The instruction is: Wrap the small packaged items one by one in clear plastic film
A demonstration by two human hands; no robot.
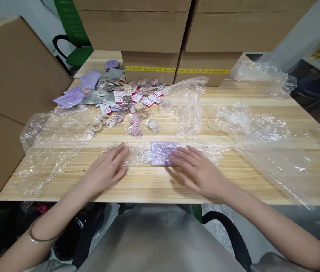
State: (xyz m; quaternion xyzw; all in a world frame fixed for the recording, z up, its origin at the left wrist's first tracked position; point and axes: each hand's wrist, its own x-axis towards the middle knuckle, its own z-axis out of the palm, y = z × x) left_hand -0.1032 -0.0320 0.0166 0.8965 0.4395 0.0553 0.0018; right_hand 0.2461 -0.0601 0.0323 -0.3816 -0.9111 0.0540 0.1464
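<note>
Under your hands lies a long clear plastic bag [140, 153] — thin, wrinkled and see-through — spread flat on the desk [160, 185], running left to right near its front edge. Inside it sits a pale purple card [161, 152], printed with a faint pattern, lying flat and roughly square to the desk edge — about midway along the bag. The card's right edge is hidden beneath your fingers [181, 156].

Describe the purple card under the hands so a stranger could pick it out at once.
Start at the wooden table, at its near edge, where the left hand and the right hand lie flat. The purple card lies between them inside a clear plastic bag, the right fingertips on its edge. Unlike the purple cards in the far-left pile, it lies alone.
</note>
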